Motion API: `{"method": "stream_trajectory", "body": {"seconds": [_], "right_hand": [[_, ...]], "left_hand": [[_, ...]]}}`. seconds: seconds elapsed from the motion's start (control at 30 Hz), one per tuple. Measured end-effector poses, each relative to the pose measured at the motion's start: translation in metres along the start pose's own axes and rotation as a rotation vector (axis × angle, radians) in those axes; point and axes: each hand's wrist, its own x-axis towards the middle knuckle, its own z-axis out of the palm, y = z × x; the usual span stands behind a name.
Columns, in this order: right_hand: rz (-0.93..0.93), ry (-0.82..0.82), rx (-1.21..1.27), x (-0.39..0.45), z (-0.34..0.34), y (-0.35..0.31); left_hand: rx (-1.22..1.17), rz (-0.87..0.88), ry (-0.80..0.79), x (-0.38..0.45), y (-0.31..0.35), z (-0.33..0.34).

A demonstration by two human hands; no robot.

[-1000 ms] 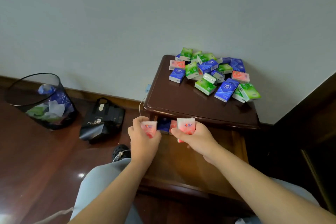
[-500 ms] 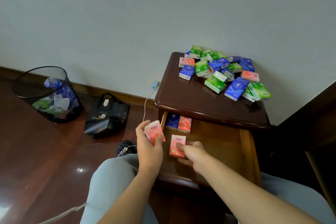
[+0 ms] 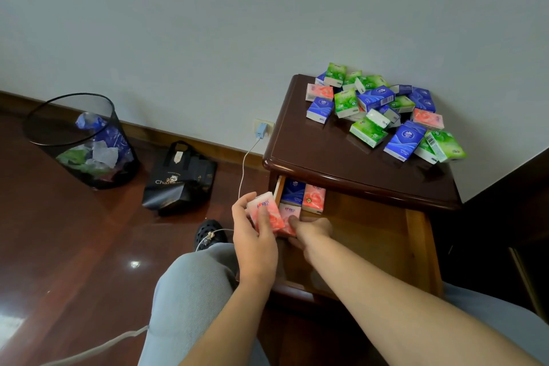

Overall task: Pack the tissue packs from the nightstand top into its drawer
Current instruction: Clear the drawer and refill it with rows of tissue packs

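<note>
The left hand grips a pink tissue pack, long axis toward the wall; the right hand presses another pack flat in the drawer.

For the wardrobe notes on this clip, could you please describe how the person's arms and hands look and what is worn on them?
Both forearms are bare, with no sleeves in view. The left hand and right hand wear no gloves; no rings, watch or bracelet are visible.

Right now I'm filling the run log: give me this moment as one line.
step: packing drawer | left hand: holds pink pack | right hand: setting pink pack in drawer | nightstand: pile left
</note>
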Motion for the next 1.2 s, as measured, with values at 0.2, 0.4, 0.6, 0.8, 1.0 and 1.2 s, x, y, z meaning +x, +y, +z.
{"method": "stream_trajectory", "body": {"seconds": [0.2, 0.4, 0.6, 0.8, 1.0, 1.2], "right_hand": [[-0.016, 0.043, -0.006, 0.006, -0.001, -0.001], [-0.022, 0.008, -0.08, 0.001, -0.016, -0.006], [-0.219, -0.306, -0.019, -0.024, -0.037, -0.012], [-0.24, -0.576, 0.019, -0.035, -0.053, -0.009], [-0.187, -0.495, 0.032, -0.017, -0.071, 0.003], [-0.07, -0.117, -0.057, 0.012, -0.082, 0.016]], "left_hand": [[-0.011, -0.054, -0.002, 0.001, -0.002, 0.001], [-0.002, -0.051, -0.039, 0.0, -0.002, 0.0], [-0.011, -0.06, -0.082, -0.001, 0.001, 0.0], [0.037, -0.041, -0.141, -0.002, 0.004, -0.001], [0.131, -0.006, -0.282, -0.004, -0.002, 0.006], [0.445, 0.308, -0.367, -0.016, -0.008, 0.011]]}}
